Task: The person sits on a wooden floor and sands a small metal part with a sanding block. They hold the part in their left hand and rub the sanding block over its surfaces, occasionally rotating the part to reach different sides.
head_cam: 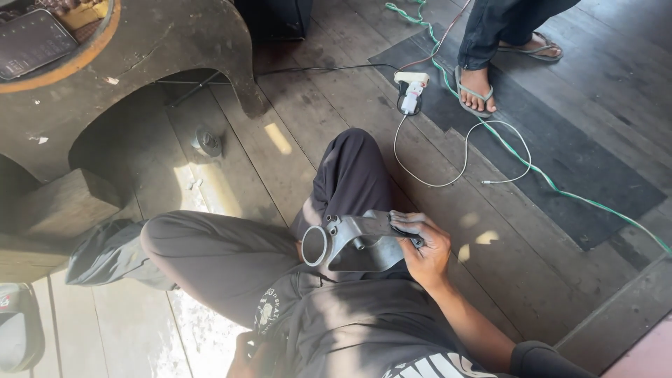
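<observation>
Metal bracket (357,241) — in right hand (423,248)

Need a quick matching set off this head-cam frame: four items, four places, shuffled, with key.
Items:
1. grey metal part
2. white power strip
3. green cable
4. round metal disc

Places:
A. on the floor planks under the arch of the wooden table
B. held in the right hand over the lap
C. running across the dark mat toward the right edge
D. on the floor beside another person's sandalled foot

Pairs: 1-B, 2-D, 3-C, 4-A

The left hand sits low at the bottom edge, mostly hidden.
</observation>
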